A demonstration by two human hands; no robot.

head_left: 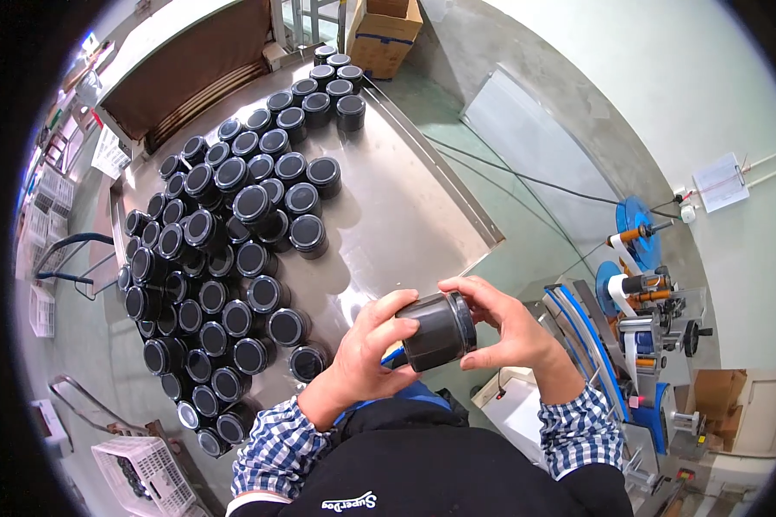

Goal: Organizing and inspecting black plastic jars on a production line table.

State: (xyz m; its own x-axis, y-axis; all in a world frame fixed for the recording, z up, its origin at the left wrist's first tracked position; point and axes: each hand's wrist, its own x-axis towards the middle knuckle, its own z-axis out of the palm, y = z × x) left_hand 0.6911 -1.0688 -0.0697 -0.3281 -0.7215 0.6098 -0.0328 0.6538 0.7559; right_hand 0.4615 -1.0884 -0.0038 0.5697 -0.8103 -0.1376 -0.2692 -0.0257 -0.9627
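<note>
Between my two hands, close to my body, a dark jar (pixel 433 334) with a black lid lies on its side in the air. My left hand (pixel 366 353) grips its base end, fingers above and thumb below. At the lid end, my right hand (pixel 513 336) curls its fingers and thumb around the rim. Many similar black-lidded jars (pixel 252 204) stand crowded on the metal table (pixel 397 194), over its left and far parts, some stacked on others. The nearest of them, a single jar (pixel 308 362), stands just left of my left hand.
A labelling machine (pixel 642 336) with blue reels stands to the right, beside a blue-edged conveyor (pixel 582 332). An open cardboard box (pixel 386 39) is beyond the table. White plastic crates (pixel 142 474) sit on the floor at left. A black cable (pixel 526 177) crosses behind the table's right edge.
</note>
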